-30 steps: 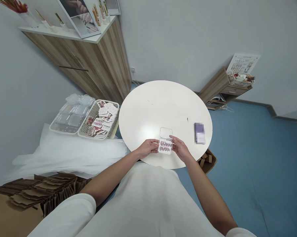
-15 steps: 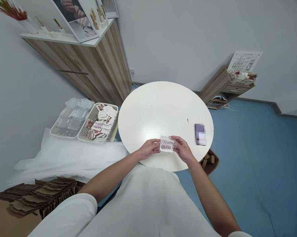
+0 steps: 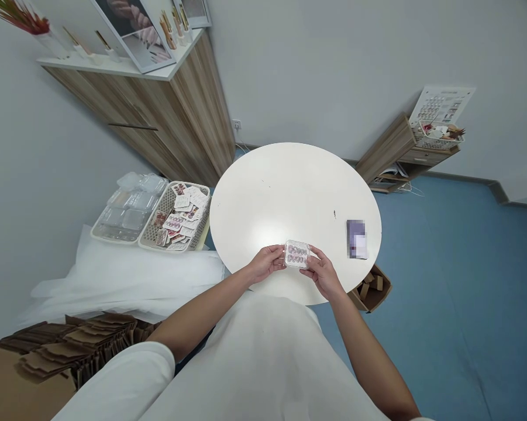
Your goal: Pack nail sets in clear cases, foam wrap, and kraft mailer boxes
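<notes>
Over the near edge of a round white table, both hands hold a small clear plastic case of press-on nails. Two rows of pinkish-purple nails show through its lid, which looks closed. My left hand pinches the left side between thumb and fingers. My right hand grips the right side, its fingers at the case's right edge and lower corner. A purple and white packet, partly pixelated, lies on the table to the right.
Left of the table stand a basket of nail cards and a tray of clear plastic cases. White sheeting and folded cardboard lie nearer. A cardboard box sits by the right edge. Behind are a wooden cabinet and shelf unit.
The case has tilted so its face shows more fully, and the lid now sits flat over the nails. The right hand's fingers have shifted along its right side.
</notes>
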A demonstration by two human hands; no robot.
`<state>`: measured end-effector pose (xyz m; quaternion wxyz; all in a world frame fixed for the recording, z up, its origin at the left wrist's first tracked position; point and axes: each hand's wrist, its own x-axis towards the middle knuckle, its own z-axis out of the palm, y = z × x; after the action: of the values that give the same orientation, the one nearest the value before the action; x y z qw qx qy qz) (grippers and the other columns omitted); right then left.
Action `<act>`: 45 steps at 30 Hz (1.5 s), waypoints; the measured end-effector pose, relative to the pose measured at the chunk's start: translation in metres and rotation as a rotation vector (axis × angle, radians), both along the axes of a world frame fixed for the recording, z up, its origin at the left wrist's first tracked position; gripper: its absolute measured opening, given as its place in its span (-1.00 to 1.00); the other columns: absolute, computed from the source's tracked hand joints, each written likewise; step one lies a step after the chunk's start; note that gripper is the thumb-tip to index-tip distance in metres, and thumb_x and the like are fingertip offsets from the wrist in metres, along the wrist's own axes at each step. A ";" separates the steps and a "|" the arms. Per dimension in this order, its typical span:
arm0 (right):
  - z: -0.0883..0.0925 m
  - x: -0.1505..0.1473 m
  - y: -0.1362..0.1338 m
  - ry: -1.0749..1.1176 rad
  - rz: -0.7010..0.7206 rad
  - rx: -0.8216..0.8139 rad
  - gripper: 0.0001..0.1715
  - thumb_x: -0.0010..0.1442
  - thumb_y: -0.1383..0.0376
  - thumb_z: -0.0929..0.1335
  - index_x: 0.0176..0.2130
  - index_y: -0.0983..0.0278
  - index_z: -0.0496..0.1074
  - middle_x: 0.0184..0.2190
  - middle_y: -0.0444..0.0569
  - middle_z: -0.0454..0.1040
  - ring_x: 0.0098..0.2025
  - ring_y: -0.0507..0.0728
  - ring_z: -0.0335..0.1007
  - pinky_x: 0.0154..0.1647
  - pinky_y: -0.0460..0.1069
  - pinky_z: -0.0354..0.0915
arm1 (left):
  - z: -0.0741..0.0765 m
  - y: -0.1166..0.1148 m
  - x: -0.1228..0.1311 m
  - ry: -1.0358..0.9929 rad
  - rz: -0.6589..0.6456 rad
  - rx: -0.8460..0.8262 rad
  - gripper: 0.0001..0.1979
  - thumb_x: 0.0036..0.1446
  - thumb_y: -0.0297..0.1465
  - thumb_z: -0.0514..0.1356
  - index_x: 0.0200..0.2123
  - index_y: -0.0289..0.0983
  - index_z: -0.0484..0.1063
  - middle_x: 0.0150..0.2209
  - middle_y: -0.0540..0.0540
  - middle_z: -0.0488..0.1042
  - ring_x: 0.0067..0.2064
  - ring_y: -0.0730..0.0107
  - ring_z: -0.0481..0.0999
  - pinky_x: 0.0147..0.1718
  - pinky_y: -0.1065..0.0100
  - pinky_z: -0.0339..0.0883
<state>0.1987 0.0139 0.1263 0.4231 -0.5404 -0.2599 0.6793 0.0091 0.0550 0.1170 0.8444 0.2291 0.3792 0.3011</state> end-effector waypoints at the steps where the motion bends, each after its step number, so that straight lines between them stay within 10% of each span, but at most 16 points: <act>1: -0.001 0.001 0.001 -0.003 -0.010 0.003 -0.37 -0.08 0.13 0.41 0.00 0.11 0.24 -0.28 -0.09 0.45 -0.24 0.09 0.39 -0.20 0.08 0.38 | 0.001 0.000 0.000 0.002 -0.002 -0.001 -0.66 -0.02 -0.22 0.22 -0.20 -0.31 0.40 -0.29 -0.14 0.47 -0.33 0.47 0.46 -0.26 0.35 0.30; 6: 0.000 0.004 0.002 -0.018 -0.036 0.040 -0.31 -0.10 0.13 0.42 0.03 0.09 0.21 -0.21 -0.07 0.45 -0.19 0.11 0.39 -0.16 0.09 0.36 | 0.004 -0.001 0.002 0.172 -0.111 0.136 -0.56 -0.02 -0.13 0.18 -0.12 -0.27 0.37 -0.20 -0.17 0.47 -0.22 0.35 0.47 -0.20 0.29 0.27; 15: 0.002 0.006 -0.007 -0.029 -0.015 0.059 -0.26 -0.08 0.11 0.40 0.08 0.11 0.16 -0.20 -0.04 0.44 -0.17 0.13 0.39 -0.11 0.13 0.35 | 0.007 -0.008 0.007 0.382 -0.326 0.533 -0.54 0.09 -0.05 -0.01 -0.53 -0.32 0.38 -0.53 -0.08 0.42 -0.49 0.48 0.35 -0.39 0.41 0.21; 34: -0.014 0.015 -0.012 -0.180 -0.014 0.139 -0.24 -0.09 0.10 0.40 0.08 0.13 0.13 -0.42 -0.17 0.32 -0.37 0.06 0.38 -0.26 0.08 0.37 | -0.009 -0.023 0.024 0.705 -0.325 0.659 -0.57 0.12 -0.07 -0.08 -0.55 -0.27 0.28 -0.63 0.05 0.25 -0.55 0.47 0.24 -0.49 0.42 0.11; 40: -0.013 0.016 -0.010 -0.204 -0.009 0.155 -0.20 -0.08 0.10 0.38 0.12 0.09 0.08 -0.35 -0.14 0.33 -0.34 0.06 0.39 -0.24 0.10 0.36 | -0.005 -0.019 0.016 0.657 -0.222 0.601 -0.61 0.11 -0.10 -0.02 -0.16 -0.25 0.32 -0.34 -0.05 0.41 -0.38 0.43 0.41 -0.33 0.38 0.20; 45: -0.014 0.018 -0.009 -0.224 -0.009 0.137 -0.20 -0.06 0.09 0.38 0.13 0.09 0.06 -0.31 -0.11 0.37 -0.33 0.08 0.40 -0.22 0.11 0.36 | 0.005 -0.015 0.003 0.776 -0.167 0.750 -0.26 -0.16 -0.19 0.28 0.12 -0.12 0.09 -0.07 -0.11 0.31 -0.30 0.41 0.40 -0.24 0.34 0.21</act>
<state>0.2163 0.0045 0.1120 0.4304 -0.5839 -0.3491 0.5932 0.0125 0.0400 0.1219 0.5241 0.6380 0.5100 0.2411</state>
